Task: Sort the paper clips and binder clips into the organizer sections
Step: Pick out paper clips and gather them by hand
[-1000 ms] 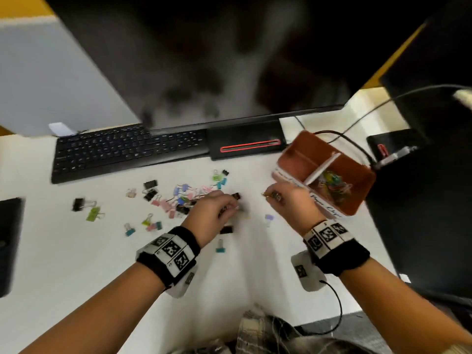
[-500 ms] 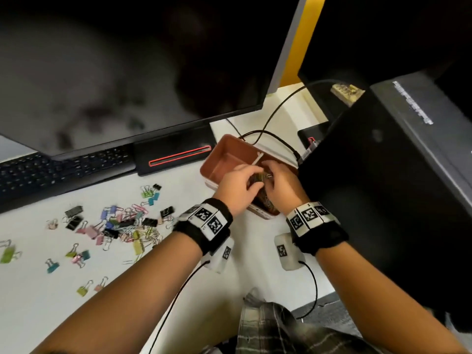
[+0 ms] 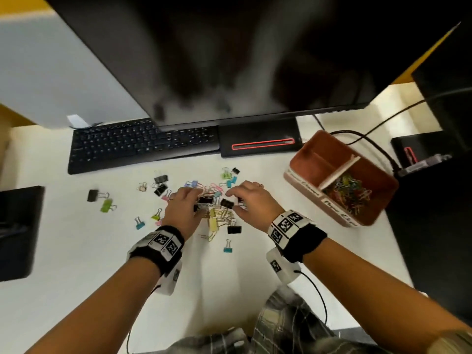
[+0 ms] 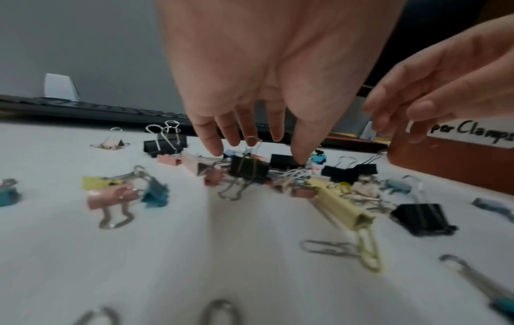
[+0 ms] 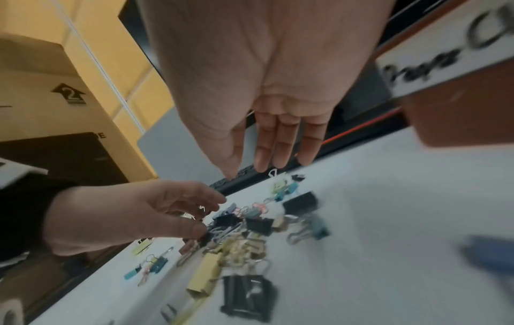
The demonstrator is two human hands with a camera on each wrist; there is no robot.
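Observation:
A pile of coloured binder clips and paper clips (image 3: 217, 213) lies on the white desk. My left hand (image 3: 201, 203) reaches down into it, fingertips (image 4: 215, 150) spread and touching clips around a black binder clip (image 4: 247, 169). Beside it my right hand (image 3: 233, 201) hovers just above the pile, fingers straight and holding nothing (image 5: 254, 171). To the right stands the brown organizer (image 3: 324, 159), split by a white divider. Its near section holds several coloured paper clips (image 3: 347, 192); the far section looks bare. Handwritten white labels (image 4: 472, 132) run along its front.
A black keyboard (image 3: 138, 144) and a monitor (image 3: 229, 60) on its base (image 3: 260, 144) stand behind the pile. A black computer case (image 3: 434, 226) and cables (image 3: 370, 141) crowd the organizer's right side. Loose binder clips (image 3: 93, 195) lie further left, near a dark object (image 3: 18, 231).
Half a second ago both hands were over the organizer's near section. They have since swung back left to the pile of clips, and the head view has turned with them.

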